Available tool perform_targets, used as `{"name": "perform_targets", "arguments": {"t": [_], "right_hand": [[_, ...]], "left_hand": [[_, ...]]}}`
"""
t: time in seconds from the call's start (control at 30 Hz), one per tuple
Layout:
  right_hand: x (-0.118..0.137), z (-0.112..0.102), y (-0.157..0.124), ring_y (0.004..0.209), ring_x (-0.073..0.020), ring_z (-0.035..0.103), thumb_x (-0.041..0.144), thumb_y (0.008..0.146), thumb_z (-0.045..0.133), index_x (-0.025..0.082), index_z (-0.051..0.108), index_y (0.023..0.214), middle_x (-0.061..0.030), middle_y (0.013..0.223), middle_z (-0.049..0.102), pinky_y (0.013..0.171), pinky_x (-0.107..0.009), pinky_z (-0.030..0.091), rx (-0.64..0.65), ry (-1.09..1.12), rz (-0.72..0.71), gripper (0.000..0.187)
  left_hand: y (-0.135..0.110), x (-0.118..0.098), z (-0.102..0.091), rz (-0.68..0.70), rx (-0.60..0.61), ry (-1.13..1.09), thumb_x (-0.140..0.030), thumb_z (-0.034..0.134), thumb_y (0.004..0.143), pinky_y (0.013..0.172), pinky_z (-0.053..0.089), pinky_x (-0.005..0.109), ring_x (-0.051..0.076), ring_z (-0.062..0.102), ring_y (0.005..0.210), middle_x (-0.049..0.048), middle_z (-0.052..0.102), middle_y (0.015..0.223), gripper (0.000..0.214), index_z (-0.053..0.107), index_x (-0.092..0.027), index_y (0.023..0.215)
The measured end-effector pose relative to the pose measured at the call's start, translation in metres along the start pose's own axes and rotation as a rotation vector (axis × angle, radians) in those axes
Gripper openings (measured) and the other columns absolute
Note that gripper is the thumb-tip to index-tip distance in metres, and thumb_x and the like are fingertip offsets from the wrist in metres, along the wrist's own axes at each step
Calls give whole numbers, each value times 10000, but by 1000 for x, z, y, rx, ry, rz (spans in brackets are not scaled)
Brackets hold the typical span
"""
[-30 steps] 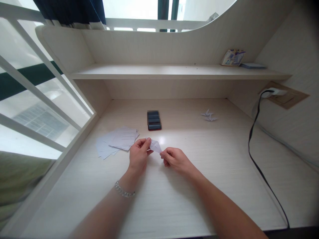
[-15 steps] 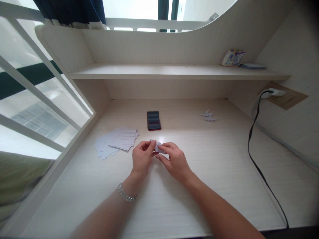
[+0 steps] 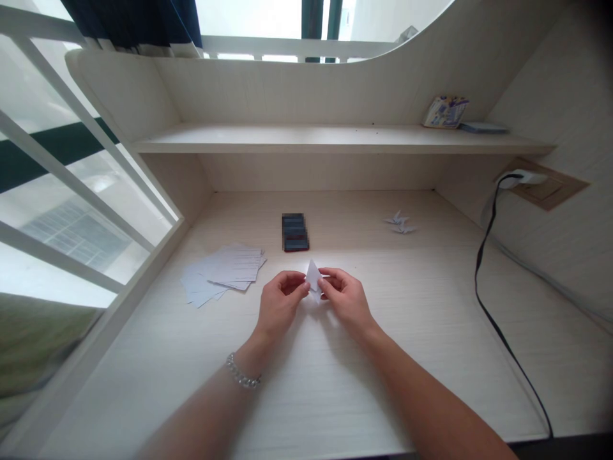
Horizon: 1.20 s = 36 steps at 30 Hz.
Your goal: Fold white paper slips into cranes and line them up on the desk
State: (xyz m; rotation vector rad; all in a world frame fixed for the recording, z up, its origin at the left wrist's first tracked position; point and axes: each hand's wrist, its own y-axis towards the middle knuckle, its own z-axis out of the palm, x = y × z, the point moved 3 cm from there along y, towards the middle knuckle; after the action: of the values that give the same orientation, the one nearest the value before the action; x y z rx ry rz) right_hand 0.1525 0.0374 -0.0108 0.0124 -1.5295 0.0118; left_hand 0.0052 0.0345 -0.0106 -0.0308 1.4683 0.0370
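A small folded piece of white paper [image 3: 313,276], pointed at the top, is held up between both hands over the desk. My left hand [image 3: 281,300] pinches its left edge between thumb and fingers. On the other side my right hand [image 3: 345,297] pinches the right edge the same way. Part of the paper's sides is hidden by the fingertips. Two folded paper cranes [image 3: 401,223] rest on the desk farther back to the right. To the left of my hands lies a spread of lined paper sheets [image 3: 234,265].
A phone with a blurred screen [image 3: 295,232] lies beyond my hands. From the wall socket [image 3: 543,183] a black cable [image 3: 483,300] runs down the desk's right side. A shelf [image 3: 306,137] above holds a small printed packet [image 3: 445,112] and a flat bluish item [image 3: 483,128].
The folded paper has turned so its point stands upward, and it has shifted slightly right. My right hand has moved from its front to its right edge; my left hand holds the left edge.
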Motion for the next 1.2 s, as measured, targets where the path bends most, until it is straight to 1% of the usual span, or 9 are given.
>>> {"name": "perform_targets", "arguments": {"t": [0.07, 0.17, 0.37, 0.53, 0.63, 0.77, 0.97, 1.07, 1.2], "right_hand": [[-1, 0, 0, 731, -198, 643, 370, 742, 634, 157, 609, 1018, -86, 858, 694, 615, -308, 511, 5, 24, 19, 349], [0, 0, -1, 733, -198, 646, 378, 735, 641, 158, 609, 1023, -85, 849, 696, 614, -308, 513, 10, 37, 29, 363], [1, 0, -1, 708, -192, 643, 371, 717, 659, 165, 609, 1015, -70, 792, 692, 597, -305, 508, 8, 60, 21, 365], [1, -1, 0, 682, -185, 632, 363, 684, 690, 171, 611, 932, -61, 771, 687, 562, -287, 485, -11, 70, 18, 323], [1, -1, 0, 680, -177, 625, 338, 676, 697, 179, 597, 902, -56, 791, 680, 543, -271, 477, 5, 94, 29, 294], [1, -2, 0, 681, -164, 607, 313, 672, 694, 178, 591, 879, -40, 766, 651, 529, -253, 472, 24, 96, 32, 267], [1, 0, 0, 668, -149, 579, 279, 630, 707, 185, 569, 808, -10, 740, 609, 528, -245, 466, 46, 114, 43, 244], [2, 1, 0, 670, -148, 573, 254, 643, 680, 189, 580, 789, -2, 731, 604, 538, -247, 472, 81, 128, 70, 189], [2, 2, -1, 664, -141, 560, 216, 662, 634, 182, 616, 754, -1, 713, 604, 562, -250, 476, 111, 115, 92, 100]], "left_hand": [[-1, -1, 2, -26, 30, -38, -282, 721, 656, 720, 523, 314, 172, 632, 773, 76, 672, 856, 280, 645, -140, 885], [-1, -1, 3, -59, 27, -67, -277, 736, 632, 713, 534, 329, 176, 635, 761, 74, 670, 859, 308, 648, -137, 892], [-1, -2, 2, -53, 40, -69, -279, 730, 643, 716, 533, 326, 174, 641, 745, 73, 675, 851, 280, 656, -139, 874], [0, -1, 1, -60, 45, -57, -271, 741, 627, 683, 530, 307, 165, 638, 686, 59, 676, 780, 239, 663, -135, 806], [1, 1, 1, -61, 56, -47, -262, 736, 631, 689, 530, 310, 167, 638, 695, 68, 683, 798, 248, 674, -132, 834], [1, 1, 1, -57, 86, -20, -263, 713, 658, 698, 526, 312, 175, 639, 720, 86, 692, 850, 265, 688, -129, 886], [1, -1, 2, -77, 74, -39, -219, 720, 624, 677, 508, 287, 170, 632, 701, 73, 701, 790, 209, 713, -141, 818], [1, -2, 1, -50, 50, 9, -200, 705, 625, 674, 502, 282, 172, 628, 705, 69, 698, 789, 179, 722, -154, 797], [0, -3, -1, 26, 40, 116, -172, 661, 648, 696, 493, 265, 179, 621, 781, 67, 690, 848, 151, 736, -184, 778]]}}
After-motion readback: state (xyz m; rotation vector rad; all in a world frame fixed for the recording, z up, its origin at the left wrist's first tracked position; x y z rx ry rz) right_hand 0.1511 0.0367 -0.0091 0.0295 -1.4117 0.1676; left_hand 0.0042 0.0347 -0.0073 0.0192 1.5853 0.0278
